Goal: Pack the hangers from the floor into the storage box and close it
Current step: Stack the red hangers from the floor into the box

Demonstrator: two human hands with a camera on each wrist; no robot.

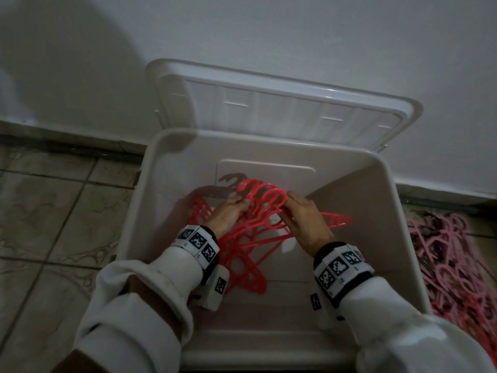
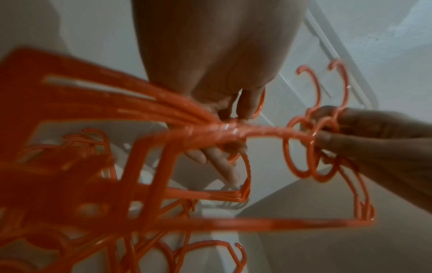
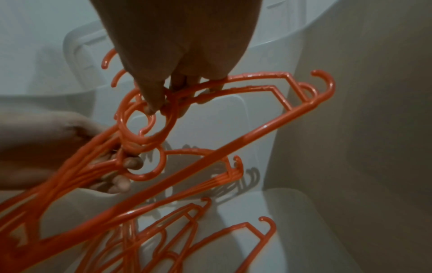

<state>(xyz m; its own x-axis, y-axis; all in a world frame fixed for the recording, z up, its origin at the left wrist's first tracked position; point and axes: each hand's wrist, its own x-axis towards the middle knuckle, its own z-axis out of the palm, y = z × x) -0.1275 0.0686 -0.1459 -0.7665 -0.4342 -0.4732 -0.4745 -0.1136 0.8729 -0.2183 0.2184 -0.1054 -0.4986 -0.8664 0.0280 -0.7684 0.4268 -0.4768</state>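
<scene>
White plastic storage box (image 1: 271, 152) sits open by wall, lid (image 1: 269, 103) leaning behind far edge. Pink hanger pile (image 1: 454, 265) on floor off box's right edge, partly cut off. Red hangers (image 1: 252, 230) inside box; left hand (image 1: 226, 214) & right hand (image 1: 306, 222) both grip bunch near hooks, fingers curled, details blurry.

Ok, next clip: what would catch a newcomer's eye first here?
The bright red hangers, a fanned bunch that both hands hold inside the white storage box; the left hand and right hand grip near the hooks. Next, the pile of pink hangers on the floor, right of the box.
</scene>
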